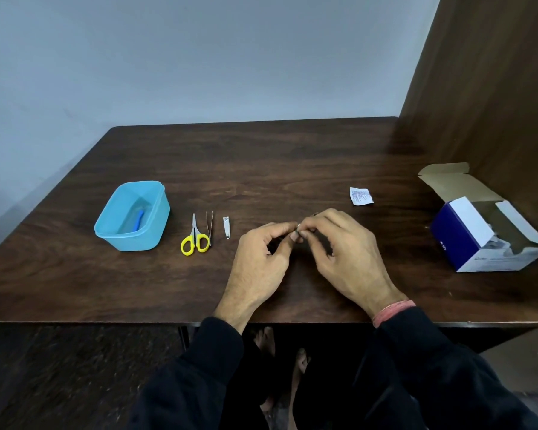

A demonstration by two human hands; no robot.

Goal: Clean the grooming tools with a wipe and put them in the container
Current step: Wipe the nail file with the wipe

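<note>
both hands pinching a small item at mid-table

on your far left, the blue tub (pixel 132 217) sits on the dark wooden table (pixel 292 156) with its top open. a blue-handled tool (pixel 140 219) lies inside it on the bottom; you cannot tell from here what kind of tool it is.

just to the right of the tub, three tools lie in a short row, apart from one another. first the yellow-handled scissors (pixel 195 237), blades closed and pointing away from you. beside them the tweezers (pixel 209 226), thin and metal, tips toward you. then the small nail clipper (pixel 226 227), lying flat.

further right, near the middle of the table, your left hand (pixel 261 259) and your right hand (pixel 339 252) meet fingertip to fingertip above the tabletop. both have thumb and forefinger pressed together on one small item (pixel 297 233) between them. only a sliver of it shows, pale and greyish, so you cannot tell what it is. the other fingers of both hands are loosely curled. a reddish band (pixel 393 311) circles your right wrist at the edge of the dark sleeve.

beyond your right hand, well apart from it, a small white packet (pixel 361 196) with printed text lies flat, looking torn open.

at the far right edge, a blue and white cardboard box (pixel 485 234) stands with its flaps open against the wooden side panel (pixel 494 88).
</note>
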